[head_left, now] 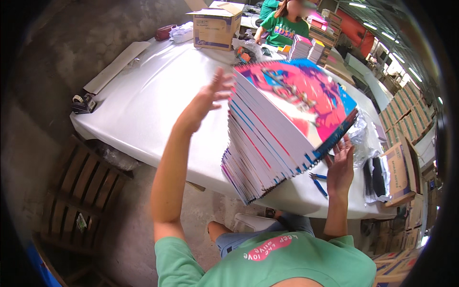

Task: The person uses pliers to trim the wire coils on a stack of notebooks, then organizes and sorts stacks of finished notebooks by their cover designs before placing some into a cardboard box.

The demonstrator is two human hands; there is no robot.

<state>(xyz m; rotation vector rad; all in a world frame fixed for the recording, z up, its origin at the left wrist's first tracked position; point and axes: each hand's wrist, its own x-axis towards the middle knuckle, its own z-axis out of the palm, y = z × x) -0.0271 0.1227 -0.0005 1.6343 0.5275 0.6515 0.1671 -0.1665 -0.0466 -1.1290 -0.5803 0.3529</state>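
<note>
1. A tall, slanting stack of white-paged, spiral-bound notebooks [272, 136], its top cover illustrated in pink and blue, is at the near edge of the white-covered counter [143, 112].
2. Of the person's hands, the left hand [209, 99] is spread wide beside the stack's left side; contact is unclear.
3. The right hand [341, 162] has its fingers extended at the lower right bound edge; whether it grips cannot be told.
4. Blue-handled metal pliers [320, 188] lie near the right hand.
5. An open brown cardboard box [214, 32] stands at the back.
</note>
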